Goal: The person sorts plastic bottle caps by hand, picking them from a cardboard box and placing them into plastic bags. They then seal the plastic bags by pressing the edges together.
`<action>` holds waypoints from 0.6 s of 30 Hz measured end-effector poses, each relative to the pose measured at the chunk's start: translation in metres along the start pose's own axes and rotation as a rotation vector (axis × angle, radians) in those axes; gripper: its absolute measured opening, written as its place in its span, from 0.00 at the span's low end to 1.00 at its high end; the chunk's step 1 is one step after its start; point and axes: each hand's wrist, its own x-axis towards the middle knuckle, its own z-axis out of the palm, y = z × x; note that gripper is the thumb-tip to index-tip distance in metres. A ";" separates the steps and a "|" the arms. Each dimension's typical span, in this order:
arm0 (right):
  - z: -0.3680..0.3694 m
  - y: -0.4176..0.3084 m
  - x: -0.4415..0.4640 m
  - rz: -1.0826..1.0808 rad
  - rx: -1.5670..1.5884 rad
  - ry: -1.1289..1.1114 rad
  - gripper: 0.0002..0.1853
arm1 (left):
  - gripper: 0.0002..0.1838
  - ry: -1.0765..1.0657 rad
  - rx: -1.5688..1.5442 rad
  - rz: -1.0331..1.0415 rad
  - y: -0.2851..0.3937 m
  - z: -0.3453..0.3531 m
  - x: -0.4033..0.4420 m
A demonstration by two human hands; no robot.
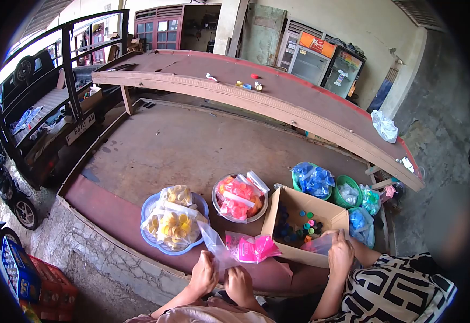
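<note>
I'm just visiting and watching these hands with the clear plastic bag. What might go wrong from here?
The clear plastic bag, held by the left hand and right hand, looks thin and might tear if tugged.

The blue basin sits close to the front edge of the table, heaped with bagged yellow caps; a bump might tip a bag off.

The pink plastic packet lies just beyond the hands and might get knocked.

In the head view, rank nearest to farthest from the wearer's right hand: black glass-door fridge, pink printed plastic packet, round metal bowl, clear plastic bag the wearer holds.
From the right hand:
1. Clear plastic bag, in its grip.
2. Pink printed plastic packet, just beyond.
3. Round metal bowl, past the packet.
4. Black glass-door fridge, far back, to the right.
</note>
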 end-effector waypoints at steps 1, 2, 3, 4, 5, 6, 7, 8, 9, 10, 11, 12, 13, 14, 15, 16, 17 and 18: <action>0.003 0.003 -0.001 -0.001 -0.054 0.007 0.13 | 0.20 0.010 0.062 0.042 0.006 0.001 0.000; 0.003 0.005 0.001 -0.006 -0.109 0.016 0.15 | 0.19 0.025 0.126 0.087 0.012 0.001 0.002; 0.002 0.006 0.003 0.124 -0.100 -0.046 0.24 | 0.19 0.017 0.213 0.123 0.014 0.002 0.002; -0.002 0.007 0.007 0.103 -0.085 0.018 0.25 | 0.19 0.008 0.303 0.157 0.015 0.003 0.002; -0.009 0.006 0.010 0.084 -0.069 0.079 0.27 | 0.20 -0.035 0.360 0.139 0.020 0.005 0.000; -0.013 0.005 0.011 0.065 -0.055 0.138 0.29 | 0.21 -0.080 0.401 0.123 0.024 0.009 -0.002; 0.002 0.014 0.010 -0.058 -0.092 0.251 0.31 | 0.23 -0.099 0.404 0.154 0.021 0.011 -0.003; 0.001 0.014 0.010 -0.077 -0.078 0.217 0.31 | 0.25 -0.120 0.407 0.186 0.019 0.013 -0.003; -0.002 0.015 0.012 -0.097 -0.068 0.186 0.30 | 0.28 -0.185 0.339 0.211 0.017 0.010 -0.002; -0.007 0.017 0.012 -0.116 -0.059 0.155 0.30 | 0.31 -0.250 0.270 0.237 0.015 0.003 0.001; -0.012 0.020 0.008 0.079 -0.039 -0.175 0.27 | 0.33 -0.315 0.201 0.262 0.014 -0.003 0.005; -0.015 0.023 0.007 0.101 -0.010 -0.178 0.26 | 0.37 -0.365 0.118 0.274 0.018 -0.012 0.008; -0.019 0.025 0.008 0.121 0.020 -0.181 0.25 | 0.41 -0.414 0.036 0.284 0.026 -0.023 0.011; -0.021 0.027 0.010 0.141 0.051 -0.183 0.25 | 0.45 -0.462 -0.044 0.294 0.030 -0.030 0.012; -0.024 0.027 0.013 0.101 0.124 -0.228 0.24 | 0.50 -0.443 -0.015 0.301 0.031 -0.028 0.011; -0.027 0.027 0.016 0.064 0.198 -0.275 0.24 | 0.50 -0.408 0.035 0.325 0.032 -0.024 0.011; -0.030 0.025 0.016 0.035 0.275 -0.327 0.24 | 0.51 -0.380 0.081 0.343 0.032 -0.019 0.011; -0.032 0.023 0.014 0.012 0.356 -0.378 0.24 | 0.51 -0.358 0.126 0.359 0.030 -0.014 0.010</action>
